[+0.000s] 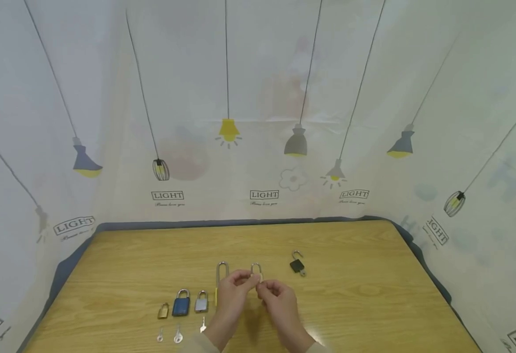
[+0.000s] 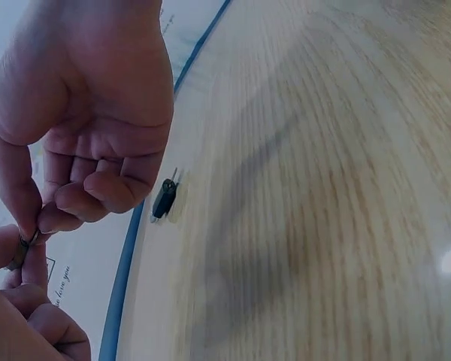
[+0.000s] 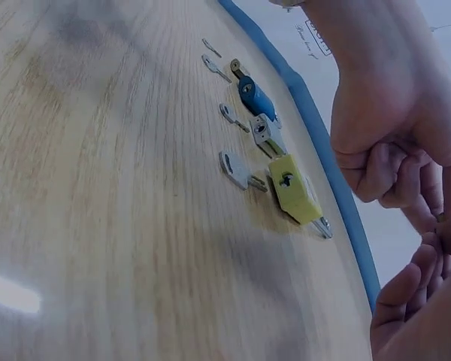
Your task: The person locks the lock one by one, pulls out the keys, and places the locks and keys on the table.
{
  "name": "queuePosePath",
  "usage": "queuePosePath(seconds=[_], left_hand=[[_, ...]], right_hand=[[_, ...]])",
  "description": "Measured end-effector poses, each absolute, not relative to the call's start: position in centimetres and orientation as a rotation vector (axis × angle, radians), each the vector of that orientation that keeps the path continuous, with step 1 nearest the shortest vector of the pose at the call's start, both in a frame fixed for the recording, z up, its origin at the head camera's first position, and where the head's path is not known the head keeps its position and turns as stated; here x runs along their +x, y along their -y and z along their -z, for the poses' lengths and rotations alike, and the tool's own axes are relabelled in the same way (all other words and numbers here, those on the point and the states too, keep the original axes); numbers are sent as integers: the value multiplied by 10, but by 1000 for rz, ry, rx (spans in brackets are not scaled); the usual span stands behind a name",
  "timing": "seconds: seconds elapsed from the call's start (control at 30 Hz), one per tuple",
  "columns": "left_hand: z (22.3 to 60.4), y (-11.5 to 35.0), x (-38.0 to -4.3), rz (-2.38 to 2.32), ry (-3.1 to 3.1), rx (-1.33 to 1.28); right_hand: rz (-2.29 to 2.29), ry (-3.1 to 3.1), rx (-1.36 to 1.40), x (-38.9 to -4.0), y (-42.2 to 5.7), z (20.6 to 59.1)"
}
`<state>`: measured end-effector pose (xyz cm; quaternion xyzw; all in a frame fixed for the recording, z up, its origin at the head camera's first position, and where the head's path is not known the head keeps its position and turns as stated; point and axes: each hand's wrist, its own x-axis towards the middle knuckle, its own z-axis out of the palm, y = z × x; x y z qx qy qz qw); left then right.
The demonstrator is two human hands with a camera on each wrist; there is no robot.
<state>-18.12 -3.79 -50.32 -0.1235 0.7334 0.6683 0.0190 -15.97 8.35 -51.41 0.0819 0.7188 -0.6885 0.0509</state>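
Observation:
Between its thumb and fingers, my left hand point(image 1: 233, 296) holds a small padlock point(image 1: 256, 267), its silver shackle pointing up and its body mostly covered by the fingers. My right hand point(image 1: 281, 300) meets it at the lower right side of the padlock. Its thumb and forefinger pinch a thin metal piece that looks like a key, nearly all hidden by the fingertips. In the left wrist view, the right hand point(image 2: 98, 113) comes from above and its fingertips meet those of the left hand point(image 2: 30, 308). Both hands are raised over the wooden table point(image 1: 350, 304).
Left of the hands stand a small brass padlock point(image 1: 163, 311), a blue one point(image 1: 181, 304), a silver one point(image 1: 201, 302) and a yellow one point(image 3: 295, 189). Keys lie before them, the largest key point(image 3: 237, 171) by the yellow padlock. Back right lies a black padlock point(image 1: 297, 265), shackle open, key inserted.

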Motion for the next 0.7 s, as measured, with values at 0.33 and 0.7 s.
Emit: queuePosePath(seconds=[0.33, 0.7], left_hand=[[493, 49, -189, -2071, -2321, -323], [494, 52, -190, -2038, -2320, -323]], right_hand=[[2067, -2175, 174, -160, -88, 511], [2036, -2216, 185, -158, -91, 519]])
